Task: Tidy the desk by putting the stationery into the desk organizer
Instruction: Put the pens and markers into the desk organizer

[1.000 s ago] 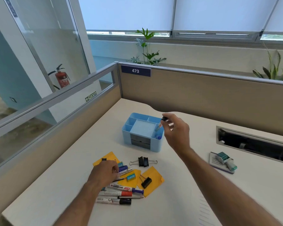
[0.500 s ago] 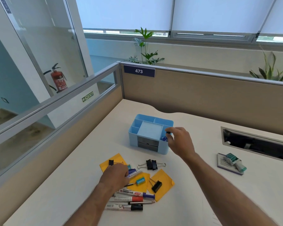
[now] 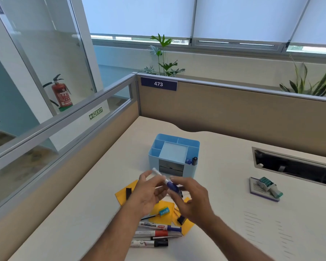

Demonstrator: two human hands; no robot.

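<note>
Head cam: white marker w/ blue cap [image 3: 165,182] held mid-air at 6 o'clock of the light-blue plastic desk organizer [image 3: 174,155], above the table [image 3: 224,213]. Left hand [image 3: 149,194] fingers loosely curled round the barrel; right hand [image 3: 190,196] pinches the cap end. Looks light, stiff, smooth plastic, so prob. best gripped mid-barrel, not by the cap.

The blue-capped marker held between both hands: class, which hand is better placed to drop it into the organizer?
Right. The right hand grips the marker at its capped end, on the side of the organizer slot already holding two markers.
</note>
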